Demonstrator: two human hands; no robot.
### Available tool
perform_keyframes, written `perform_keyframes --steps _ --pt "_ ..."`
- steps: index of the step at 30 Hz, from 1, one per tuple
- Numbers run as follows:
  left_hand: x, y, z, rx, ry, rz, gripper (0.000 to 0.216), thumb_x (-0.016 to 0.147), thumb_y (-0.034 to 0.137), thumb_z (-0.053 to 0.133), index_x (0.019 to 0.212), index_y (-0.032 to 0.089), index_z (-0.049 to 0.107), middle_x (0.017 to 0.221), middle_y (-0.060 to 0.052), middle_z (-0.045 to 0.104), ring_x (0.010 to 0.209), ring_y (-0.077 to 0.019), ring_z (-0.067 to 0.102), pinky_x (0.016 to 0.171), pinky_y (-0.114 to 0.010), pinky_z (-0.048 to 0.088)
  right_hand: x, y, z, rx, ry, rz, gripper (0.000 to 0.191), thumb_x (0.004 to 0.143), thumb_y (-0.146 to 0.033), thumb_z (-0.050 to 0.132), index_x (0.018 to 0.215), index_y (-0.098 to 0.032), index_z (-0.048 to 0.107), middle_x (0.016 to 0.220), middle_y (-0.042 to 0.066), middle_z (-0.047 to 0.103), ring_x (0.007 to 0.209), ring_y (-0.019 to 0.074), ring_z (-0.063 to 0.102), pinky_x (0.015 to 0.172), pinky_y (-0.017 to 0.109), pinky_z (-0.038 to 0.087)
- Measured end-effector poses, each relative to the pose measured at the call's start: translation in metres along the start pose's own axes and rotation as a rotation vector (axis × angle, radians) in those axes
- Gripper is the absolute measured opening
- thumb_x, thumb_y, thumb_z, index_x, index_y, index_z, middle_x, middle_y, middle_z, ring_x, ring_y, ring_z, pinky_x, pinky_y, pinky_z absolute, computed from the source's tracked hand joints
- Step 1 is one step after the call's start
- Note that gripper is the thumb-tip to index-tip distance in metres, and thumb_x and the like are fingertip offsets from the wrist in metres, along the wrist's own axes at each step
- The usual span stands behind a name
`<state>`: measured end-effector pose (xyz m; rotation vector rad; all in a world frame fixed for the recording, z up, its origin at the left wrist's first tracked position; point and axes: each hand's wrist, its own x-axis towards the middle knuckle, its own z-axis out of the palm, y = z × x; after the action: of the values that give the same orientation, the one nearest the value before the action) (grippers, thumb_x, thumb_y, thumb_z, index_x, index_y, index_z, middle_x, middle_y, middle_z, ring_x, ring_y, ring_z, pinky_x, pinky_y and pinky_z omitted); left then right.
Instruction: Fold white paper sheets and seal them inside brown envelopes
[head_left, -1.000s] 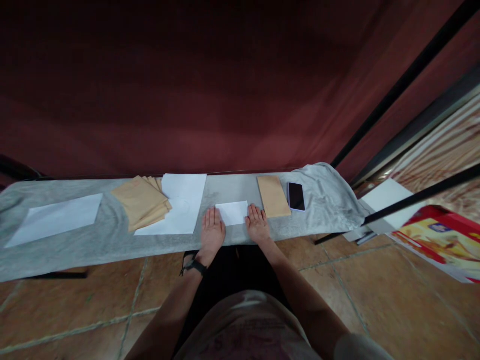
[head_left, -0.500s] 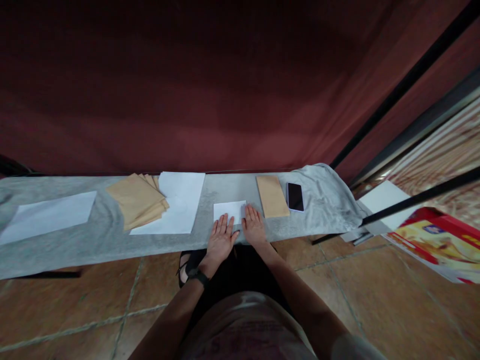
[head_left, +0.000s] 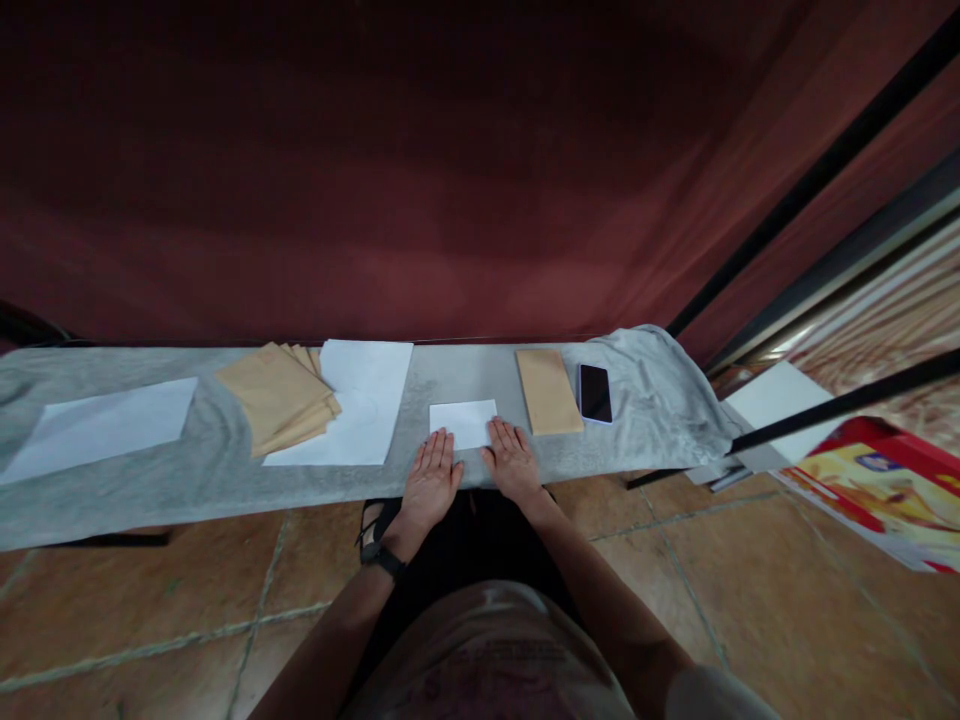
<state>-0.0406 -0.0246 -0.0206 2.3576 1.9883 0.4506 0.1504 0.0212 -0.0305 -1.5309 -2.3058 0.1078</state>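
A small white folded paper (head_left: 463, 424) lies on the grey cloth in front of me. My left hand (head_left: 432, 470) rests flat at its lower left corner, fingers stretched out and palm down. On its right edge lies my right hand (head_left: 512, 455), also flat, with the fingertips at the paper's side. Just right of that hand is a brown envelope (head_left: 550, 392), and beyond it a dark-screened phone (head_left: 595, 392). To the left, a fanned stack of brown envelopes (head_left: 281, 398) partly covers a stack of white paper sheets (head_left: 364, 400).
Another white sheet (head_left: 105, 428) lies at the far left of the cloth-covered table (head_left: 195, 495). A dark red curtain (head_left: 450, 220) hangs behind. To the right stand black metal bars (head_left: 847, 405) and a red and yellow box (head_left: 889, 490).
My left hand has slid left across the white paper to its lower left corner, uncovering more of it. My right hand has shifted slightly right and down.
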Motion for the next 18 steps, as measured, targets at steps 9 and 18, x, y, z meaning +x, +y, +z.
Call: perform_keyframes --steps 9,18 --pt "0.022 -0.021 -0.014 0.037 -0.166 0.071 0.049 0.092 0.013 0.035 0.137 0.010 0.056 0.145 -0.019 0.057 0.137 -0.0271 0.052 0.114 -0.043 0.042 -0.002 0.003 0.001 -0.012 0.007 0.003 0.056 0.104 -0.037 0.042 0.153 -0.011 0.041 0.157 0.013 0.043 0.145 0.0260 0.042 0.121 0.045 0.027" --pt "0.031 -0.018 -0.026 0.071 -0.162 0.121 0.049 0.085 0.000 0.038 0.125 0.015 0.062 0.134 -0.016 0.065 0.127 -0.0236 0.060 0.108 -0.041 0.048 -0.002 0.000 -0.001 -0.007 0.032 0.012 0.053 0.103 -0.037 0.044 0.151 -0.012 0.045 0.155 0.013 0.046 0.143 0.0259 0.044 0.121 0.045 0.028"
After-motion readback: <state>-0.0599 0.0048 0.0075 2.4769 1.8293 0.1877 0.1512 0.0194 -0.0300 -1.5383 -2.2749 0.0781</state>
